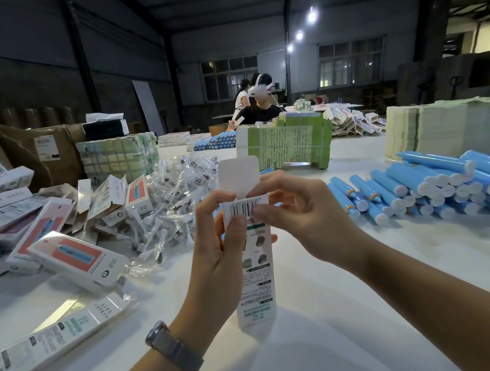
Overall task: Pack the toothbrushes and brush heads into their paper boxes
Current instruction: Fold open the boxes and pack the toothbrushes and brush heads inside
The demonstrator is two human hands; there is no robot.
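Left hand [218, 238] grips an upright paper box [251, 265], top flap open; right hand [295, 210] pinches its upper edge by the barcode. Blue toothbrush handles [443, 187] piled right, bagged brush heads [173, 197] left.

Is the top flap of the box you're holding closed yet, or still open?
Open. The white printed paper box has its top flap standing straight up, untucked, while the left hand and right hand pinch its upper end.

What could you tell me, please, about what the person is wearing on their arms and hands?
Both forearms are bare, with no sleeves in view and no gloves on either the left hand or the right hand. The left wrist carries a wristwatch with a grey woven-looking strap and a dark case. I can see no rings.
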